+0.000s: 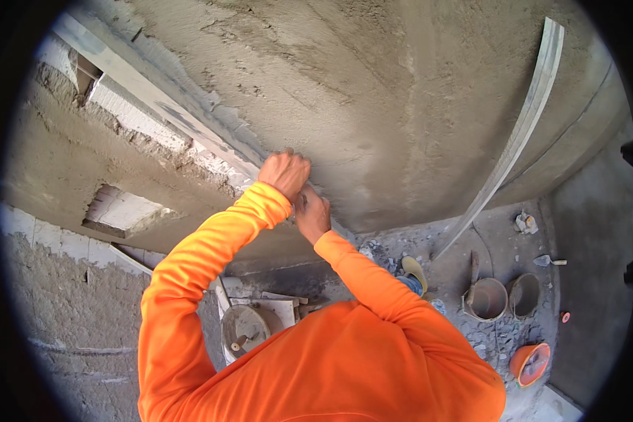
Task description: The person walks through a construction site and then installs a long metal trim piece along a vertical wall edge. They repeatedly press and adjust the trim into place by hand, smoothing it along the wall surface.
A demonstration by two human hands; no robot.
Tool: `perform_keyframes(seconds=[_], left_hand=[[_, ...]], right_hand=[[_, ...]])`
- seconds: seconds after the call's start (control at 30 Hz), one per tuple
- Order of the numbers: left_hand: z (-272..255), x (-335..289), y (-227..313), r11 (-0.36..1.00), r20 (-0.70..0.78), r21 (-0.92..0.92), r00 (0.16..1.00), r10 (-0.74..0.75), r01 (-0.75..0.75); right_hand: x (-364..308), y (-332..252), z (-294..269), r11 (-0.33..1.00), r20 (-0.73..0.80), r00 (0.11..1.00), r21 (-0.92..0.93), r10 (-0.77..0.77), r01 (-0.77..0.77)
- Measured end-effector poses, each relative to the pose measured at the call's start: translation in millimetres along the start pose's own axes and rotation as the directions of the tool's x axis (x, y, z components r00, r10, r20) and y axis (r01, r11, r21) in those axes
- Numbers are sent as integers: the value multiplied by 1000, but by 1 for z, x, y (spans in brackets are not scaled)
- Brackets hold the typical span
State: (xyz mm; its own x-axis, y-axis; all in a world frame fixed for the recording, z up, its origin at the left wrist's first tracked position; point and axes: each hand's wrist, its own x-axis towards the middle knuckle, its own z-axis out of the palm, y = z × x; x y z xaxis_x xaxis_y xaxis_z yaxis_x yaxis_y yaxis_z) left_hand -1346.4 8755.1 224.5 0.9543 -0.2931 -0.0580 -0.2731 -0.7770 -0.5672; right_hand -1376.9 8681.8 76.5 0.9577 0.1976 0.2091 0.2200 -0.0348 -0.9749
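A long, pale, cement-smeared straight board [155,91] runs slantwise along the edge of the plastered wall [359,91], from the upper left down to my hands. My left hand [286,173] is closed in a fist against the board, with knuckles up. Just below and to its right, my right hand [312,213] is closed too, its fingertips near the left hand. Whatever sits inside the fingers is hidden. Both arms are in orange sleeves.
A long metal straightedge [520,133] leans on the wall at right. Two buckets [487,299] [525,295], a trowel [548,261] and an orange bucket [519,362] stand on the rubble-strewn floor. A round mortar container [245,329] is below left. A recess [123,211] opens in the wall.
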Motion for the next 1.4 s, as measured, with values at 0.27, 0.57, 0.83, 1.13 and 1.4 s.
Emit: perform_keyframes(seconds=[0.27,0.57,0.83,1.13,1.4], left_hand=[[-24,-18,-3,999,33,-12,999,-43,44],[-59,-93,-59,942,-191,317,966,177,-110],[-41,-92,-72,937,-215,292,941,260,-193],[-38,-94,-84,873,-273,434,891,363,-222],[-32,-92,-92,809,-247,523,860,446,-269]], right_hand=[[12,-29,-6,835,263,848,195,461,-515],[16,-19,-11,354,483,621,534,617,-768],[-5,14,-12,933,119,944,-158,-306,323],[13,20,-35,758,331,861,-419,-386,500],[29,42,-30,722,459,856,-506,-239,473]])
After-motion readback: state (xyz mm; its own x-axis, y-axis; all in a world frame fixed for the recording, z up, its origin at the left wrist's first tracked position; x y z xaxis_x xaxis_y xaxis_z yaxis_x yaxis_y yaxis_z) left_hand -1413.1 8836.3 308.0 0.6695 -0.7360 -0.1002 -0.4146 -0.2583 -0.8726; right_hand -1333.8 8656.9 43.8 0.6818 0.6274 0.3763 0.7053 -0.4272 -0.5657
